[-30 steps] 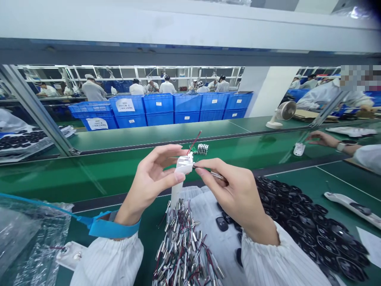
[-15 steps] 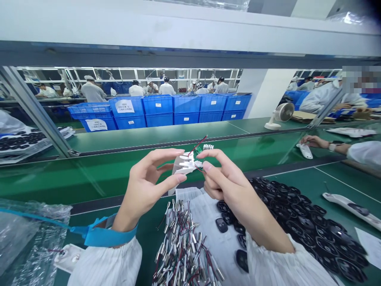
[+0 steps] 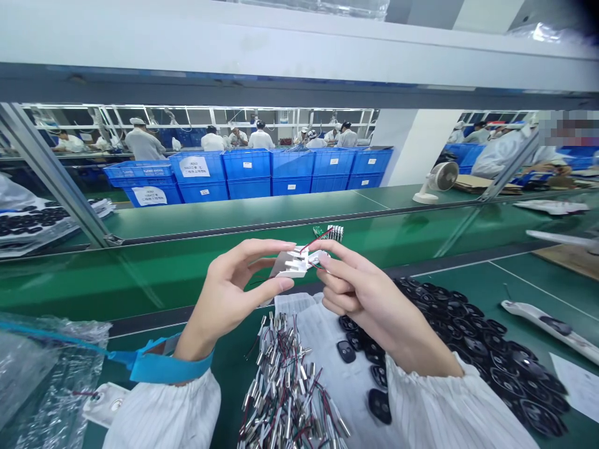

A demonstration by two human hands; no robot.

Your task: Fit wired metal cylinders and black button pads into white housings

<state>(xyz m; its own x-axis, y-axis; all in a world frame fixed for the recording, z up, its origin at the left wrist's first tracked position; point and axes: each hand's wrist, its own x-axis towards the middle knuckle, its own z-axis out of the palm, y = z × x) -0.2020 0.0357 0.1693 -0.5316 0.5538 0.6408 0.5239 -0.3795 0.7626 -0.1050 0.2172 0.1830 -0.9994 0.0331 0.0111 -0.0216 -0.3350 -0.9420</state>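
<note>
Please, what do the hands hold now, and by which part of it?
The left hand holds a white plastic housing by its left part, between thumb and fingers. The right hand pinches its right end, beside a red wire.

Bright, even light, soft shadows, and wide-angle edges bowing outward.

Factory hall (image 3: 196, 128), stacked blue crates (image 3: 247, 174)

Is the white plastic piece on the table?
No, it's lifted: the left hand and right hand hold the white plastic piece.
</note>
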